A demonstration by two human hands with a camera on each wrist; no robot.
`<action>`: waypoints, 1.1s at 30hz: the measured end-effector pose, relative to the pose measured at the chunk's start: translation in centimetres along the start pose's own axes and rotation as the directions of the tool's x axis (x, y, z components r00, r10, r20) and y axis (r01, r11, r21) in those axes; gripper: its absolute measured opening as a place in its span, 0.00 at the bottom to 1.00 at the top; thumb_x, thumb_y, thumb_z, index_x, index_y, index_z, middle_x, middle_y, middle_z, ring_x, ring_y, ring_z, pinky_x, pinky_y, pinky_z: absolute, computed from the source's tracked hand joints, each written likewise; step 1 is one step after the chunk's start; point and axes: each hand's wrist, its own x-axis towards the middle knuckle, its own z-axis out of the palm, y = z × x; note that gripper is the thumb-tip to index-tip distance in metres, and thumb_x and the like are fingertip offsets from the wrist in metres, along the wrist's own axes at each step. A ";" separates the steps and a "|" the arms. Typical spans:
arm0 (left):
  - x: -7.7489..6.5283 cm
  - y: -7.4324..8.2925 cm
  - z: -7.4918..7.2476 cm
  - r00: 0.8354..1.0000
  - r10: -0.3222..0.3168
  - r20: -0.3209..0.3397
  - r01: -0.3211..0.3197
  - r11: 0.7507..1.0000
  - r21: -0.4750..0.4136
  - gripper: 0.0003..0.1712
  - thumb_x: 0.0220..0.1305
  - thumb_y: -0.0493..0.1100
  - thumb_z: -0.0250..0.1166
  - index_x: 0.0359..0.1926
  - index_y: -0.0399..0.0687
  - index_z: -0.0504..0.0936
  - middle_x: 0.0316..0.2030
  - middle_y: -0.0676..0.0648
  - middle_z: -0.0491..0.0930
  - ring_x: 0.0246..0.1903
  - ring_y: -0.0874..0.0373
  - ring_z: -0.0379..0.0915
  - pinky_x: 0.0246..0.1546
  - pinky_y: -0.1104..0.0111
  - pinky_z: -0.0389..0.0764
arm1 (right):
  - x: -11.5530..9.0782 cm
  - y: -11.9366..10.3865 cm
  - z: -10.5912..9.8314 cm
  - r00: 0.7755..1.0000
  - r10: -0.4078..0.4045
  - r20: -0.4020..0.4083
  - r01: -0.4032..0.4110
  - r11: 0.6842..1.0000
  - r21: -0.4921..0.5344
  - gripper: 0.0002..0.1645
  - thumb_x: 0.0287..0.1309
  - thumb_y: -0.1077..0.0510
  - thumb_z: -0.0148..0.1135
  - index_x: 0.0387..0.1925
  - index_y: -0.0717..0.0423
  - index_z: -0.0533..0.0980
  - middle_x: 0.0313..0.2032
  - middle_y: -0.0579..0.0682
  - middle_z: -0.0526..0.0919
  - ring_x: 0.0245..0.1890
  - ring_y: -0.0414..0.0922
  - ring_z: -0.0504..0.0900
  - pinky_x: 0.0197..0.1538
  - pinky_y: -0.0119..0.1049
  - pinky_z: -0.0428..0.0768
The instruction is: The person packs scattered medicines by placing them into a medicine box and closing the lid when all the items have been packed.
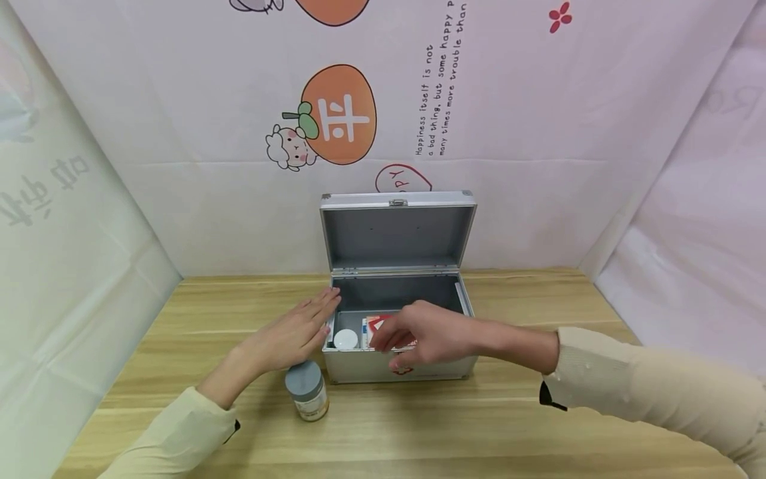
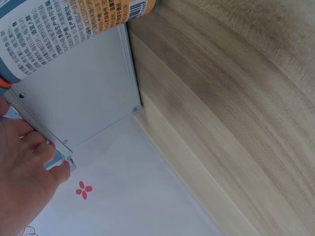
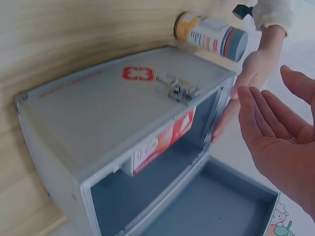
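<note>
A silver first-aid case [image 1: 365,367] with a red cross on its front stands with its lid [image 1: 397,239] raised. My left hand [image 1: 293,334] rests along the case's left rim, fingers extended. Over the front edge hovers my right hand [image 1: 435,332], its fingers loosely bent and holding nothing visible. Below it, inside the case, is a red-and-white carton [image 3: 165,142], partly covered by that hand in the head view. A round white lid [image 1: 346,339] shows in the front left corner. Beside the case, near my left wrist, stands a jar [image 1: 310,396] with a grey-blue lid and printed label.
The wooden table [image 1: 509,426] extends around the case. White printed cloth [image 1: 514,113] hangs behind it and along both sides. A metal latch [image 3: 182,91] sticks out from the front of the case.
</note>
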 end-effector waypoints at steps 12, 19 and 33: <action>0.1 0.1 -0.1 1.000 -0.008 0.016 0.008 1.000 -0.015 0.34 0.78 0.47 0.47 0.76 0.35 0.53 0.78 0.38 0.49 0.77 0.41 0.47 0.74 0.46 0.58 | 0.1 0.1 3.0 1.000 -0.002 -0.002 0.002 1.000 0.027 0.24 0.57 0.61 0.71 0.56 0.61 0.80 0.53 0.50 0.86 0.50 0.35 0.85 0.55 0.27 0.82; 0.1 0.0 -0.1 1.000 -0.014 0.023 0.014 1.000 -0.012 0.34 0.78 0.48 0.45 0.77 0.36 0.53 0.79 0.40 0.49 0.78 0.45 0.44 0.74 0.46 0.59 | 0.5 0.6 4.4 0.999 0.032 -0.012 -0.031 0.997 0.075 0.28 0.56 0.60 0.73 0.59 0.58 0.78 0.56 0.48 0.85 0.53 0.34 0.83 0.58 0.28 0.80; 0.1 0.0 0.1 1.000 -0.008 0.016 0.009 1.000 -0.018 0.34 0.78 0.48 0.45 0.76 0.34 0.53 0.78 0.38 0.49 0.78 0.44 0.45 0.74 0.45 0.58 | 2.2 2.2 7.5 0.999 0.015 -0.030 -0.013 0.998 0.069 0.32 0.56 0.60 0.73 0.62 0.63 0.75 0.59 0.54 0.83 0.59 0.43 0.82 0.59 0.27 0.79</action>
